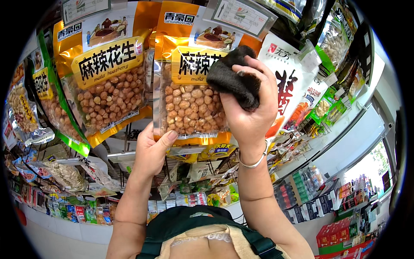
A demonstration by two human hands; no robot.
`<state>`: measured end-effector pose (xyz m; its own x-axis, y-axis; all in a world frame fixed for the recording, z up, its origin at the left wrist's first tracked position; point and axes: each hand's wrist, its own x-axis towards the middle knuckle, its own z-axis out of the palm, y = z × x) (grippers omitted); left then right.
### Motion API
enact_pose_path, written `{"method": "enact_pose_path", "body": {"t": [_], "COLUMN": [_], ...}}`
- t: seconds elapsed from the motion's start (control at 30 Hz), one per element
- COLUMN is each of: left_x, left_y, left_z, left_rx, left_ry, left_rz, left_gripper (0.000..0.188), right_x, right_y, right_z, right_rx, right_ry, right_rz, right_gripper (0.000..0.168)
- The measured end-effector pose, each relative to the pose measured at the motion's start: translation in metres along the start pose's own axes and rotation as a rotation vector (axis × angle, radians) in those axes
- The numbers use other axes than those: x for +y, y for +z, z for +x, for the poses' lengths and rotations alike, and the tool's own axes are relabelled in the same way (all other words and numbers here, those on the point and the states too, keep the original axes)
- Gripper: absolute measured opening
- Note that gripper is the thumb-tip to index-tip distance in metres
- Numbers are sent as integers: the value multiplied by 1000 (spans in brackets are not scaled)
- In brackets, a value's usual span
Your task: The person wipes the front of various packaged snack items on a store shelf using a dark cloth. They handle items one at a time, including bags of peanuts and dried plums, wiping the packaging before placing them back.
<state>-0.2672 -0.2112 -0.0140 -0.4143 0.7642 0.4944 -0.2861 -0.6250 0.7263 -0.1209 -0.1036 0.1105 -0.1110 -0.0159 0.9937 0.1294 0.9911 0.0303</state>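
A clear-fronted bag of coated peanuts [194, 103] with an orange top hangs in front of me. My left hand [153, 150] grips its lower left corner, thumb on the front and fingers behind. In my right hand [252, 106] is a bunched dark brown cloth [237, 76], pressed against the right side of the bag's front. The cloth and hand hide part of the yellow label. A silver bangle [254, 160] circles my right wrist. To the left hangs a matching peanut bag [110, 94], tilted and apart from my hands.
Price tag holders [244, 16] jut out above the bags. A white snack pouch [281, 71] hangs just right of my right hand. Green-edged bags [61, 106] hang at far left. Below are wire racks with packets [64, 174]; drink packs [307, 181] stand at lower right.
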Motion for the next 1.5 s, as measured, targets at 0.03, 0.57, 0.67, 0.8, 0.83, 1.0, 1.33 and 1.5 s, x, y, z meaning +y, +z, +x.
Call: {"method": "enact_pose_path", "body": {"t": [0.03,0.57,0.67,0.8,0.83,1.0,1.33,1.5], "left_x": [0,-4,-8,-6,-6,-9,-8,-1], "left_y": [3,1,3,6,7,4,3,1], "left_z": [-1,1,-1,-2,-1,-4,-9,-4], "left_rx": [-1,-8,-8,2,11,9,-35,-142], "left_ry": [11,21,44,51,49,33,39,92], "left_rz": [-21,37,44,62,63,10,26,143], "left_gripper": [31,25,26,27,27,29,27,41], "right_x": [3,1,14,5,1,-36,-44,-63], "right_y": [1,-4,4,18,22,33,40,17], "right_z": [2,-8,26,39,36,8,-3,-63], "right_rx": [18,-34,29,76,72,-155,-224,-370], "right_ry": [-12,-62,-138,-141,-142,-148,-210,-168], "right_rz": [-15,-120,-211,-268,-266,-34,13,86], "right_gripper": [44,47,40,34,35,45,43,39]}}
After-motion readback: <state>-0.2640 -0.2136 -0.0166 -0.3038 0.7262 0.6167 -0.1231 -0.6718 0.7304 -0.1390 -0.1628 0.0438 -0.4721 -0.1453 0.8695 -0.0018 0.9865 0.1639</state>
